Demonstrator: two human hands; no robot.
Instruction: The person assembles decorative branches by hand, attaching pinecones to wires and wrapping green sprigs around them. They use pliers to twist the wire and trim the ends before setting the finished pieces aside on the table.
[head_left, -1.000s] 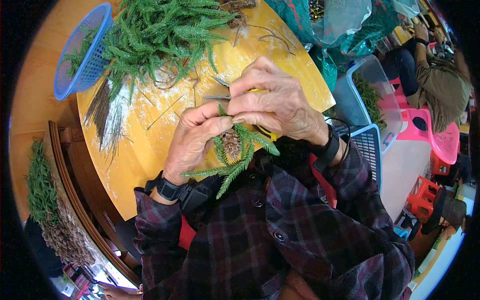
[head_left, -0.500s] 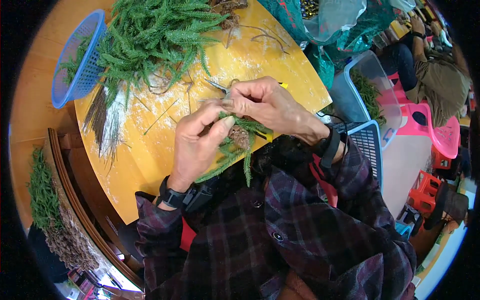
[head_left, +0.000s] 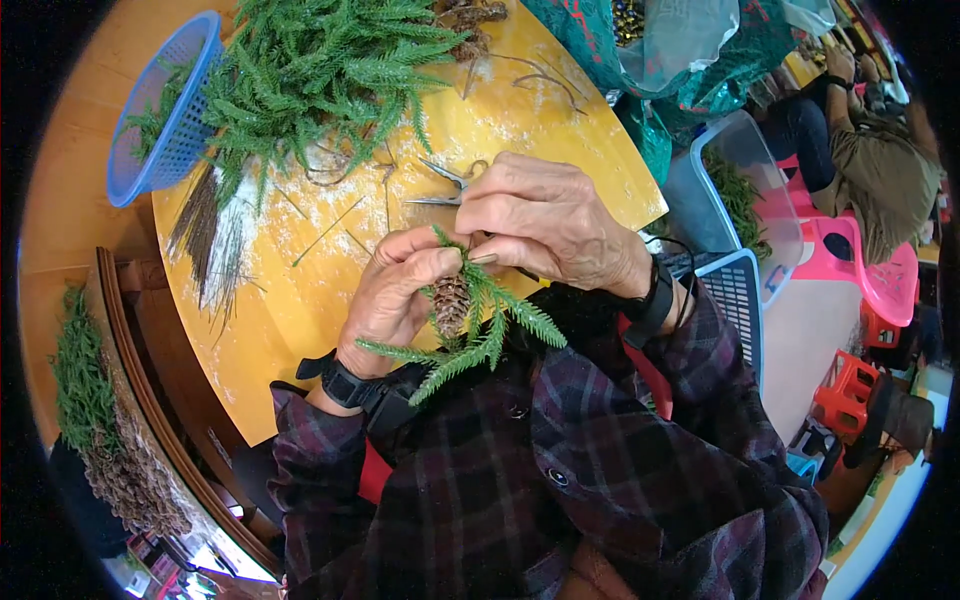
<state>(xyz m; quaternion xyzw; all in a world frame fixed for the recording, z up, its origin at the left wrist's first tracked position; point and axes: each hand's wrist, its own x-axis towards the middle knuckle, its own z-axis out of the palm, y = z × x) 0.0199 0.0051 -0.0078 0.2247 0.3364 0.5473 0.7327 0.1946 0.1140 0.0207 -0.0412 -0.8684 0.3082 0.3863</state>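
Note:
Between finger and thumb, my left hand [head_left: 392, 285] pinches the top of a green artificial pine sprig [head_left: 490, 320]. A brown pine cone [head_left: 450, 304] hangs at the sprig's middle, with the green tips spreading below it over my lap. My right hand [head_left: 545, 220] is closed at the same joint, thumb and fingers pressed together; what they grip there is too small to make out. Just beyond my right hand, scissors [head_left: 445, 188] lie on the yellow table [head_left: 300, 330] with their blades apart.
A pile of green sprigs [head_left: 320, 80] covers the far left of the table, beside a blue basket [head_left: 165, 110]. Dark thin stems [head_left: 205, 240] lie at the left edge. Teal bags [head_left: 650, 60] and a clear bin [head_left: 735, 190] stand right. Another person [head_left: 870, 150] sits beyond.
The sprig has turned so the cone now hangs upright in plain sight and its tips fan out. My right hand has moved slightly nearer and right, uncovering the scissors.

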